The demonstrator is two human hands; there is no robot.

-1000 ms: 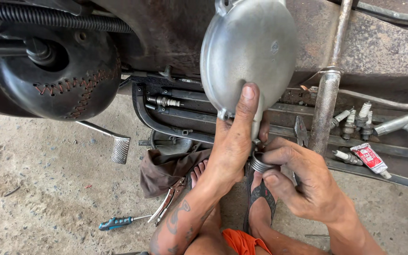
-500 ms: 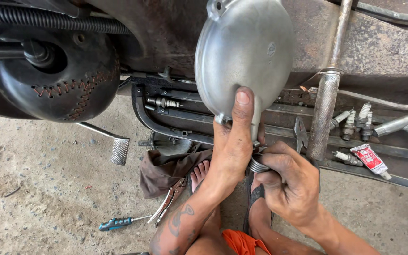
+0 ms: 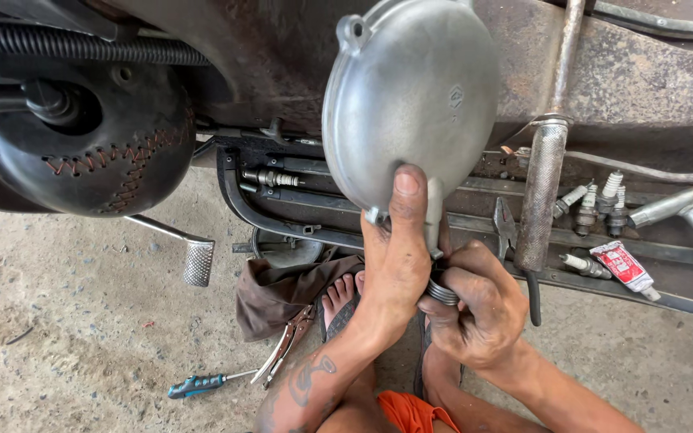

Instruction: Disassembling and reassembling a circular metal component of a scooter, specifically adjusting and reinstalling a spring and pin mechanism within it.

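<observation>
Behind the left hand [image 3: 395,256], cover's [image 3: 411,96] half-hidden lower edge

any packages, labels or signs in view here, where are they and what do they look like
Small tube: lies on the vehicle's running board at right, beside the spark plugs; flattened squeeze tube, red and white printed label, white cap end.
Embossed emblem: on the round grey metal cover; small hexagonal mark, same grey.
No screens or signs.

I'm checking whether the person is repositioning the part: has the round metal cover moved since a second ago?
Yes. The cover has shifted left, away from the upright rusty pipe, with the left hand holding it.
</observation>
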